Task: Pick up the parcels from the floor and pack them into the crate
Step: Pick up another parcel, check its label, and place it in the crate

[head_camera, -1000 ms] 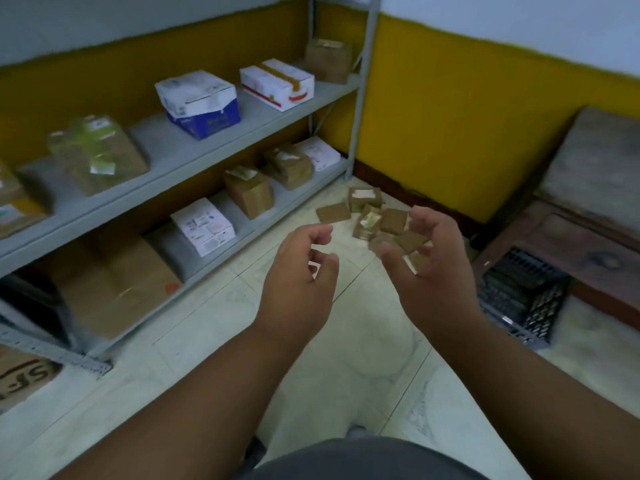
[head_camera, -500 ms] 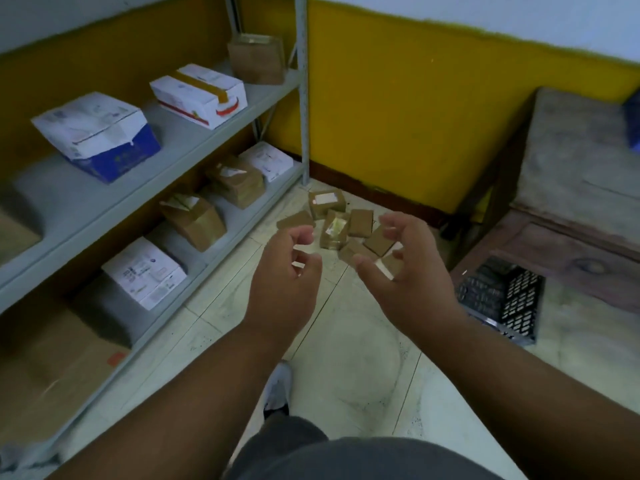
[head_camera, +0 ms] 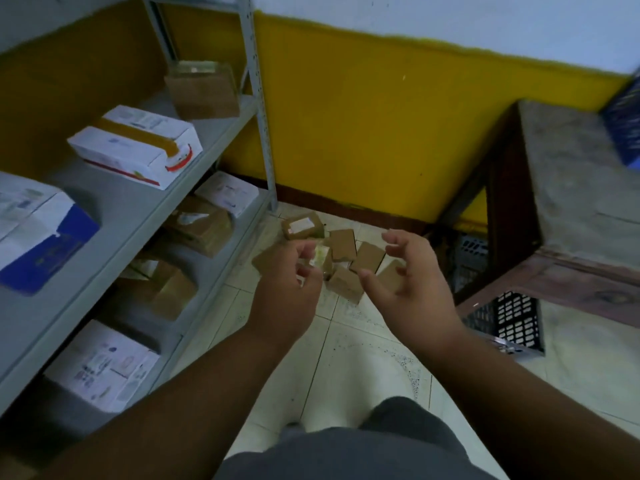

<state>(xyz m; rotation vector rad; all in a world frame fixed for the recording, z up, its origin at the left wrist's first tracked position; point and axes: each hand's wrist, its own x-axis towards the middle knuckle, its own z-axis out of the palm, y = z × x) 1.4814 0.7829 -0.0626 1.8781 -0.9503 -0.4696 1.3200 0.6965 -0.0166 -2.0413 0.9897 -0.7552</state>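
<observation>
Several small brown cardboard parcels (head_camera: 343, 244) lie in a heap on the tiled floor near the yellow wall, one with a white label (head_camera: 303, 226) at the back. A black plastic crate (head_camera: 512, 320) stands on the floor to the right, partly under a wooden bench. My left hand (head_camera: 287, 289) and my right hand (head_camera: 412, 282) are both held out in front of me above the heap, fingers loosely curled, holding nothing. The hands hide parts of the nearest parcels.
A grey metal shelf unit (head_camera: 145, 209) runs along the left, loaded with white and brown boxes. A wooden bench (head_camera: 575, 216) fills the right side, with a blue object (head_camera: 627, 116) on top. Bare tiles (head_camera: 346, 368) lie between me and the heap.
The view has moved forward and turned right; the parcels and crate are nearer. Both hands stay raised and empty, now over the heap.
</observation>
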